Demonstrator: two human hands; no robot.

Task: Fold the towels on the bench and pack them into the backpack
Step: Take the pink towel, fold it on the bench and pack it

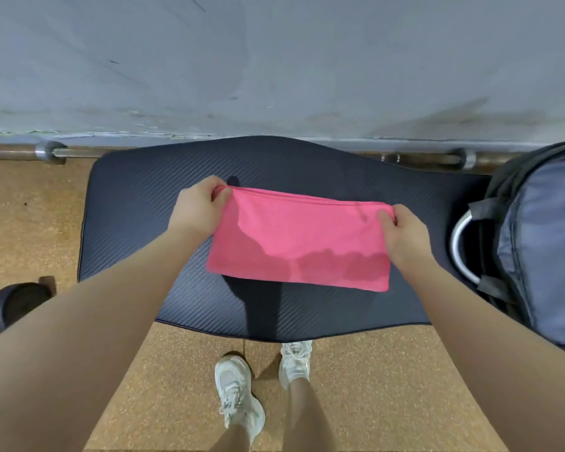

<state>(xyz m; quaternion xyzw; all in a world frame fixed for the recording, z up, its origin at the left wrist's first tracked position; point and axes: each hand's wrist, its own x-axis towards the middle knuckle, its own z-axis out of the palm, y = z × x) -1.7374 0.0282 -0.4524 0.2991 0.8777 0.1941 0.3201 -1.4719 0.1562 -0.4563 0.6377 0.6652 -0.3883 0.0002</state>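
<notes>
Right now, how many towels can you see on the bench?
1. A pink towel lies on the bench, held at its far corners by left hand and right hand. Others may be inside the backpack.

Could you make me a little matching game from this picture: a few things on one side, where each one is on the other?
Things:
1. pink towel
2. backpack
3. barbell
4. dumbbell

Places:
A. on the floor along the wall
B. at the bench's right end
C. on the floor, left of the bench
D. on the bench, held at its far corners by both hands

Pairs: 1-D, 2-B, 3-A, 4-C
</notes>
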